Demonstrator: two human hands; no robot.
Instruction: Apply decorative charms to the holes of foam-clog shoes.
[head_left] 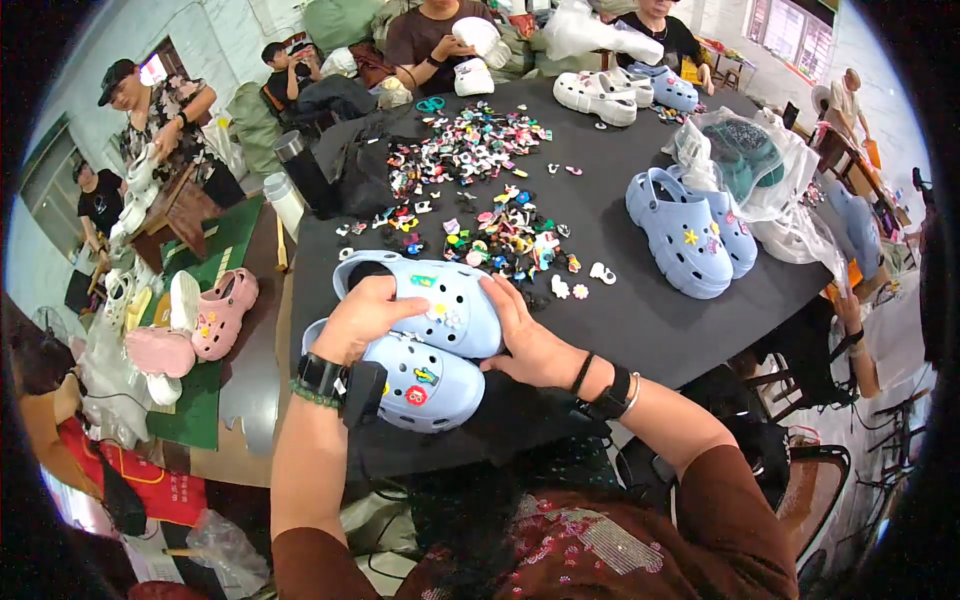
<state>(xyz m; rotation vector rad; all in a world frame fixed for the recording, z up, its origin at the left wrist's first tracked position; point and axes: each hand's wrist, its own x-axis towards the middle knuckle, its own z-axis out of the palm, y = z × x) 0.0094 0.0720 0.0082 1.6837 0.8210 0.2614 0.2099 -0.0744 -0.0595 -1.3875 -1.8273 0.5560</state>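
A pair of light blue clogs sits between my hands at the table's near edge. The farther clog (468,312) carries white flower charms and a green-yellow charm near its opening. On the nearer clog (450,400) are a red round charm and a blue-green one. My left hand (358,318) grips the farther clog at its opening, some fingers hidden inside it, the wrist crossing over the nearer clog. My right hand (535,345) holds the toe end of the farther clog, fingers along its far side and thumb near the nearer clog's toe.
Loose charms (480,150) lie in heaps beyond the clogs. Another light blue pair (680,235) stands right, beside a plastic bag (745,165). A black flask (305,175) and white bottle (283,200) stand left; pink clogs (225,310) lie farther left. Several co-workers surround the tables.
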